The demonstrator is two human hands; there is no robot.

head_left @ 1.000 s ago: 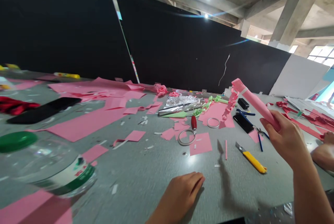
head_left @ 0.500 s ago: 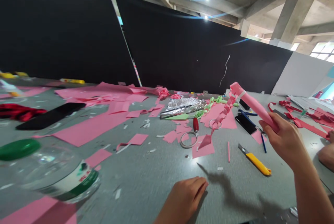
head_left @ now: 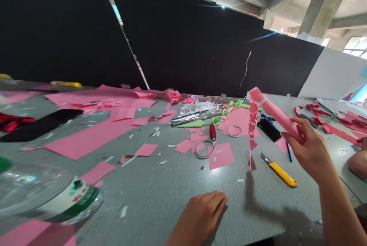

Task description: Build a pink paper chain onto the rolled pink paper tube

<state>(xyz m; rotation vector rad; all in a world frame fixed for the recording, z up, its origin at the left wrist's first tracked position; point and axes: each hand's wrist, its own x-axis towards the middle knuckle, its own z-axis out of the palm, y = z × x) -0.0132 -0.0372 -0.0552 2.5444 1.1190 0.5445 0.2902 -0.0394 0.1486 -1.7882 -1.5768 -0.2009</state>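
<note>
My right hand (head_left: 305, 148) is wrapped round the lower end of a rolled pink paper tube (head_left: 276, 116), tilted up to the left. From the tube's far tip hangs a pink folded paper chain (head_left: 252, 121), its tail above the table. My left hand (head_left: 200, 213) rests on the grey table at the front, fingers curled together with nothing visible in them. Near the chain's tail lies a yellow utility knife (head_left: 282, 173) with its blade out. A red-handled tool (head_left: 212, 133) and a metal ring (head_left: 205, 150) lie left of the chain.
A clear bottle (head_left: 51, 192) lies at the left front. Pink paper sheets (head_left: 94, 135), crumpled foil (head_left: 197, 109) and a green paper chain (head_left: 226, 114) cover the back. Dark phones (head_left: 43, 123) lie about. Another person's hand (head_left: 358, 163) is at the right edge. A black panel (head_left: 186, 47) stands behind.
The hanging chain has swung right and now drops nearly straight from the tube's tip. Both hands keep nearly the same pose; the view has shifted slightly, moving the bottle left.
</note>
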